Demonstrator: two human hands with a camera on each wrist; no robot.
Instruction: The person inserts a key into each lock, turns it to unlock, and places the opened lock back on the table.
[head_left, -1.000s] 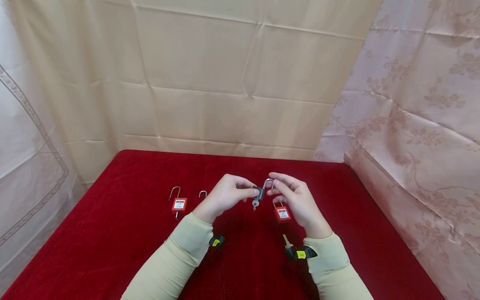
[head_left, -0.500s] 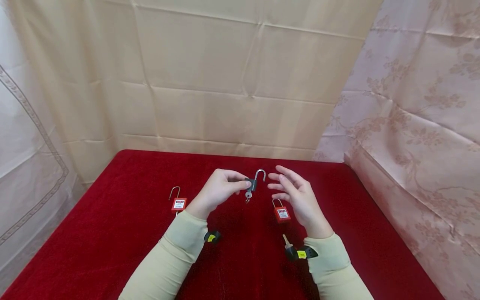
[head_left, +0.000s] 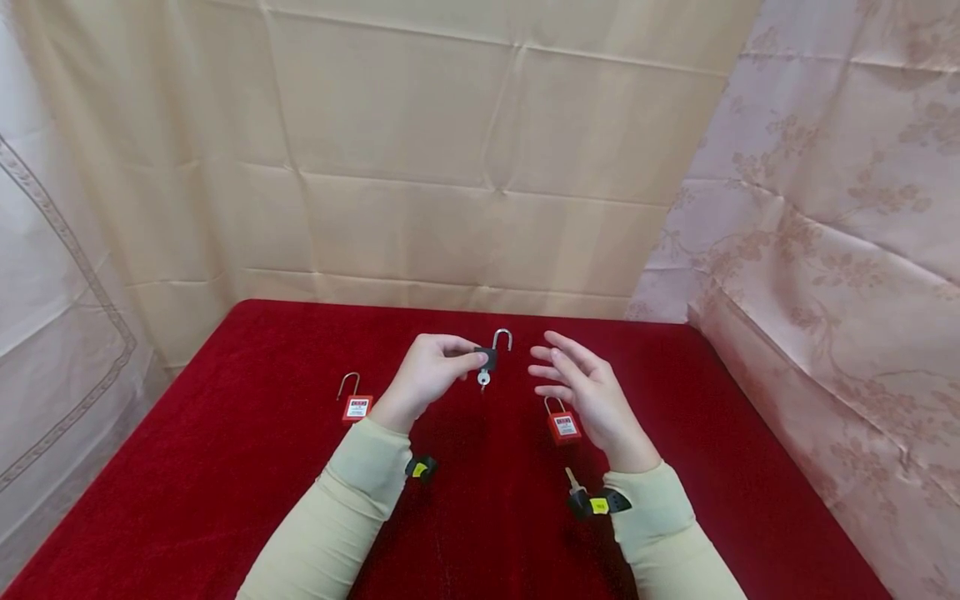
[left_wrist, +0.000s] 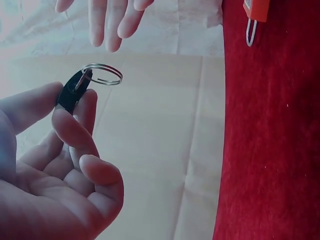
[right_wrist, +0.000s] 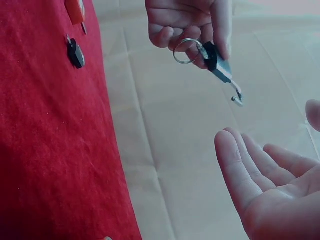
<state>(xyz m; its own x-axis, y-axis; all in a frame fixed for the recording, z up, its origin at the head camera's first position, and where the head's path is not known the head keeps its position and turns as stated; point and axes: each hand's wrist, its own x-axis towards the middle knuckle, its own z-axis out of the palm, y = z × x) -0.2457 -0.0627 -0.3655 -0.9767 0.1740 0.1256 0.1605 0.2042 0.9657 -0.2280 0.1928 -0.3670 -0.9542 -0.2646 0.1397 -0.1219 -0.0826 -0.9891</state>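
Note:
Between thumb and fingers my left hand (head_left: 429,373) pinches a small black padlock (head_left: 490,357). Its silver shackle (head_left: 504,335) stands up with one leg free of the body. A key (head_left: 483,378) hangs below the lock body. The left wrist view shows the padlock (left_wrist: 71,94) at the fingertips with a wire key ring (left_wrist: 105,74). My right hand (head_left: 588,392) is held to the right, fingers extended, apart from the lock. Beneath its fingers lies a red padlock (head_left: 564,427) with a white label. In the right wrist view the right hand (right_wrist: 275,185) holds nothing.
Another red padlock (head_left: 357,407), shackle raised, lies left of my left hand on the red cloth-covered table (head_left: 285,350). A second black padlock (right_wrist: 76,53) shows in the right wrist view. Curtains hang behind (head_left: 450,167) and at both sides.
My right hand has let go of the shackle and its fingers have spread away. My left hand has moved left and slightly farther off with the black padlock, now covering the other black one.

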